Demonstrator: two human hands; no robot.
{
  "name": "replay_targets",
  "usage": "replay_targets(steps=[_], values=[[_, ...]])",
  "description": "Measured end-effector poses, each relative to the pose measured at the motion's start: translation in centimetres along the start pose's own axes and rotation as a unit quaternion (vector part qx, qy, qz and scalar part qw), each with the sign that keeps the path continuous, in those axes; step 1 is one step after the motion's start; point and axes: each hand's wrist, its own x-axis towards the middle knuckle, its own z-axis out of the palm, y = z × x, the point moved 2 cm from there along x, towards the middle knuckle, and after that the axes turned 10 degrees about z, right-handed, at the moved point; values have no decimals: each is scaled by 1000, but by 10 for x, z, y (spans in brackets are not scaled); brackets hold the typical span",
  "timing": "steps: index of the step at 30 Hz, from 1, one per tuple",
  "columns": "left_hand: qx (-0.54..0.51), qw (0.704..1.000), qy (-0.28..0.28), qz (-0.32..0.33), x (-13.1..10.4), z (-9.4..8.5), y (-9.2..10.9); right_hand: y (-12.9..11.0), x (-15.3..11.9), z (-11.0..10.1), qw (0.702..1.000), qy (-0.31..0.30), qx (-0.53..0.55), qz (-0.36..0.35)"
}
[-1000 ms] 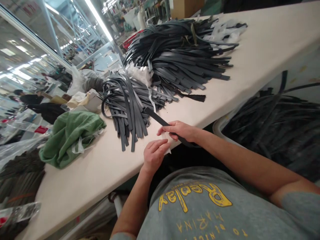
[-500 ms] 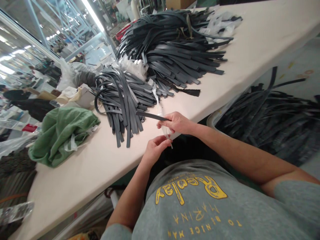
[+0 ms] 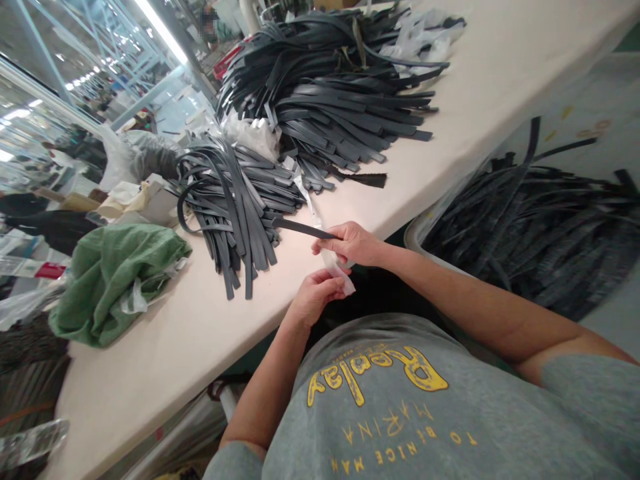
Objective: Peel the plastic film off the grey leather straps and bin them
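My right hand (image 3: 354, 245) pinches the end of a dark grey strip (image 3: 305, 229), which points left over the table edge. A thin white strip (image 3: 330, 261) runs down from the table, behind the fingers of my right hand, to my left hand (image 3: 318, 292). The fingers of my left hand are closed on it near its lower end. Just beyond the hands a smaller bundle of dark grey strips (image 3: 237, 200) lies on the pale table (image 3: 210, 333). A larger pile of such strips (image 3: 330, 100) lies behind it.
Crumpled green cloth (image 3: 117, 273) lies on the table at left, with clear plastic (image 3: 250, 133) between the strip piles. To the right, below the table edge, stands a pale bin (image 3: 417, 237) full of dark strips (image 3: 530, 233). A hanging light (image 3: 160, 30) is at upper left.
The lower end of the white strip now shows wider and flatter by my left hand, which has shifted slightly right. The table and piles sit a little further left in view.
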Motion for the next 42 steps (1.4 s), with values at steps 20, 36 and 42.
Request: replay_targets(steps=[20, 36, 42], values=[[-151, 983, 103, -1, 35, 34, 13, 30, -125, -42, 977, 146, -125, 89], [-146, 986, 64, 39, 45, 62, 3, 37, -133, -21, 963, 134, -204, 119], [-141, 986, 68, 49, 33, 64, -12, 44, -137, -21, 990, 46, -44, 125]])
